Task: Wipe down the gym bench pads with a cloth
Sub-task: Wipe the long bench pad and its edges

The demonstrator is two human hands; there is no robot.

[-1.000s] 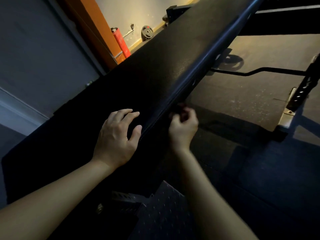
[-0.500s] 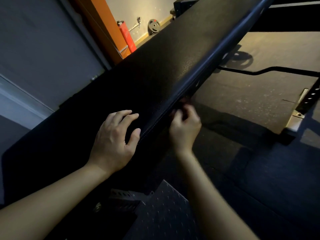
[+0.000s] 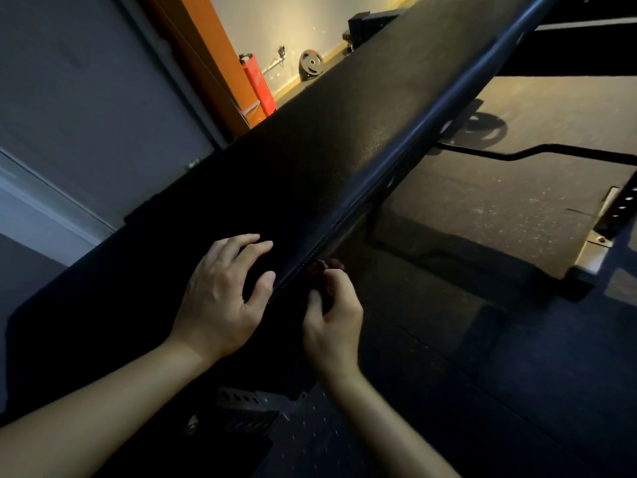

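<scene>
A long black bench pad [image 3: 344,139] runs diagonally from lower left to upper right. My left hand [image 3: 224,291] rests on top of the pad near its stitched right edge, fingers bent, fingertips and thumb touching the surface. My right hand [image 3: 332,312] is curled against the pad's side just below that edge, and grips a small dark reddish cloth [image 3: 325,265] that shows only above the fingers. Most of the cloth is hidden in the dim light.
A dark rubber floor [image 3: 517,208] lies to the right, crossed by a black barbell [image 3: 551,150]. A rack upright [image 3: 620,208] stands at the right edge. A red cylinder [image 3: 258,88] and a weight plate [image 3: 310,65] sit by the far wall. Perforated bench frame metal [image 3: 248,408] shows below my wrists.
My right hand slid slightly down the pad's side edge with the cloth. The left hand stayed on the pad; the view shifted a little.
</scene>
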